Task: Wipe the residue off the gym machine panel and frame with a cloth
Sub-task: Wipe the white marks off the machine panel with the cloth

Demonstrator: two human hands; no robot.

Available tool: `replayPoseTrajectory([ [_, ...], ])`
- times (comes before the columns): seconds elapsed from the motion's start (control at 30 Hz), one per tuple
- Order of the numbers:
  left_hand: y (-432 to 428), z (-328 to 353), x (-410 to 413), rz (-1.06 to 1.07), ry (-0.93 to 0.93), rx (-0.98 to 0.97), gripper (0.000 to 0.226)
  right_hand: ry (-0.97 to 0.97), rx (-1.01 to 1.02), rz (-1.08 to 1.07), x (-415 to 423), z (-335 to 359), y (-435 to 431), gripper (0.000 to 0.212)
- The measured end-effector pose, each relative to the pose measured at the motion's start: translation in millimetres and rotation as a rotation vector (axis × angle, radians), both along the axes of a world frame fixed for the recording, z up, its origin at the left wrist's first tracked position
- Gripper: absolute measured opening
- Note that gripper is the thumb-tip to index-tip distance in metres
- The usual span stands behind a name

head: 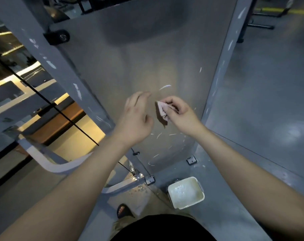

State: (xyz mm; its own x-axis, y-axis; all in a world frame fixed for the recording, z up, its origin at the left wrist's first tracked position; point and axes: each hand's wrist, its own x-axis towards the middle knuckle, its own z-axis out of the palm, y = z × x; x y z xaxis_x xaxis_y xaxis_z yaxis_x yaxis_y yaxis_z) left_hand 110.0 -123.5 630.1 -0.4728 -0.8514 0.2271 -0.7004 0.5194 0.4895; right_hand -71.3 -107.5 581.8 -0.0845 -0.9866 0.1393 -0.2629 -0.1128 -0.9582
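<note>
Pinching the cloth (162, 111), your right hand (181, 115) sits beside your loose-fingered left hand (136, 119) against the panel (139, 66).

L hand (135, 119) fingertips blurred; cloth (160, 110) partly hidden under R hand (180, 115) fingers

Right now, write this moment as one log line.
right hand: pinches crumpled pink cloth | left hand: open, empty | grey panel: white residue streaks

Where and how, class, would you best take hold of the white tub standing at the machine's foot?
Take the white tub by two opposite side walls, just under the rim, coming down from above. It stands upright and open-topped with pale contents, so a level, two-sided hold would probably avoid spilling.
</note>
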Motion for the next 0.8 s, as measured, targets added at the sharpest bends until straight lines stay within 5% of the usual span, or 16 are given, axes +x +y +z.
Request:
replayPoseTrajectory([
  [0.1, -5, -7, -12, -0.063, 0.063, 0.174, 0.057, -0.150, 0.040, 0.019, -7, 2, 10, 0.017],
  [0.2, -10, -14, -21, -0.017, 0.177, 0.190, 0.009, -0.160, 0.062, -0.055, -14, 2, 17, 0.013],
  [0.33, -11, -22, -31, 0.119, 0.312, 0.466, 0.036, -0.212, 0.134, -0.069, -30, -7, 30, 0.025],
  [0.47, -9, -29, -33, 0.143, 0.512, 0.782, 0.063, -0.153, 0.133, -0.074, -34, -19, 38, 0.014],
  [0.6, 4, -37, -41, 0.044, 0.648, 0.990, 0.013, -0.275, 0.152, -0.182, -37, -26, 40, 0.014],
  [0.8, 11, -45, -41, 0.079, 0.595, 1.017, 0.005, -0.475, 0.263, -0.159, -40, -27, 52, 0.024],
])
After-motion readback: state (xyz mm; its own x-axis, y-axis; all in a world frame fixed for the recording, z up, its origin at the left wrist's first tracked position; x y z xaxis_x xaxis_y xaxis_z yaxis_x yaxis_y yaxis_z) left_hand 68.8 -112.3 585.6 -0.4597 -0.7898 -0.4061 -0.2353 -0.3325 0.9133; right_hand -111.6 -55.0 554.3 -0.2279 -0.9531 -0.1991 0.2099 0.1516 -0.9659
